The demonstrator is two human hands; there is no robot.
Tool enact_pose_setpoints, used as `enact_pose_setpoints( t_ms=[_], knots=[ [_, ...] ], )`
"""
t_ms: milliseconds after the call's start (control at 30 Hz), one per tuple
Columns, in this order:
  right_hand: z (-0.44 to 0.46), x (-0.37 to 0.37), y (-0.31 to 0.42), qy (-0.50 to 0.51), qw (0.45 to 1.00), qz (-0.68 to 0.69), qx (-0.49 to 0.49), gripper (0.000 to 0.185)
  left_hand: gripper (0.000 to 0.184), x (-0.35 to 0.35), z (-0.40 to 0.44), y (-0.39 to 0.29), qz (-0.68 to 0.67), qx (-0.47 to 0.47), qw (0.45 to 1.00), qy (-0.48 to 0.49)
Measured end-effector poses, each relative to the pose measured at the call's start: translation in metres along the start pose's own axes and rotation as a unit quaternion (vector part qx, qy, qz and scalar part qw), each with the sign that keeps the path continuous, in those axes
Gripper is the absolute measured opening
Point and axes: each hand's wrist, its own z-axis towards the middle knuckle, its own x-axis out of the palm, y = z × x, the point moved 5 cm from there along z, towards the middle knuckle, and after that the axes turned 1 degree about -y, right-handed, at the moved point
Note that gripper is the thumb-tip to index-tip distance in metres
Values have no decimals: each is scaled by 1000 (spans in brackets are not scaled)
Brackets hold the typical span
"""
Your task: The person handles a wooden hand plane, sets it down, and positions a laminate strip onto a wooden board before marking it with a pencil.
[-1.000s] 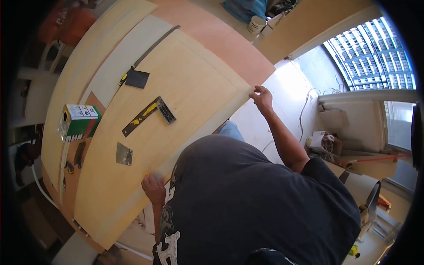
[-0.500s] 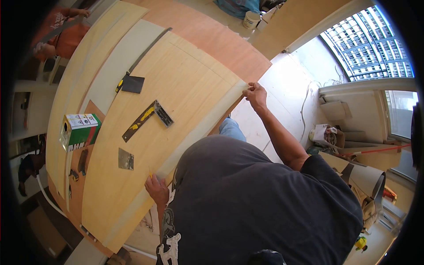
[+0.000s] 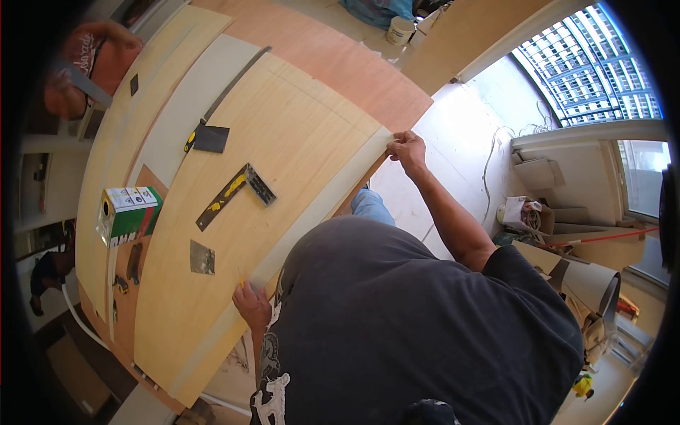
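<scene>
A pale strip (image 3: 312,212) runs along the near edge of a light plywood sheet (image 3: 297,134). At its far right end my right hand (image 3: 406,151) is closed in a pinch on the strip at the board's corner. My left hand (image 3: 253,304) is closed at the near edge by the lower part of the strip; a thin yellowish sliver, perhaps a pencil, shows at its fingertips. In front of it lie a small grey metal plate (image 3: 202,258) and an L-shaped tool (image 3: 225,204) with a dark blade and yellow marks. A dark scraper (image 3: 211,139) lies farther off.
A green and white metal can (image 3: 131,212) stands on the left of the bench, with small tools beside it. Across the bench another person (image 3: 88,60) holds a grey blade-like piece. A white bucket (image 3: 401,30) stands behind; a cable (image 3: 487,177) crosses the floor at right.
My hands stay almost where they were. The other person has shifted, and a small dark rectangle now shows on the far board. The view has moved slightly.
</scene>
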Motion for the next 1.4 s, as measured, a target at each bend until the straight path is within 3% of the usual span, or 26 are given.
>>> enact_pose_setpoints(
  t_ms=[533, 633, 1033, 1133, 1400],
  knots=[
    [2, 0, -17, -1, 994, 110, -14, 36, 58, 13, -4, 19, 45, -7, 999, 25],
    [1, 0, -16, -2, 993, 115, -7, 36, 60, 12, -6, 19, 27, 21, 999, -5],
    [5, 2, -18, 2, 993, 120, 3, 35, 55, 11, 0, 14, 32, -16, 998, 42],
    [3, 1, -15, 0, 994, 111, -2, 38, 55, 15, -4, 19, 34, 18, 999, 5],
    [0, 4, -20, -1, 991, 134, -15, 43, 57, 19, -7, 22, 25, 2, 1000, 4]
  ],
)
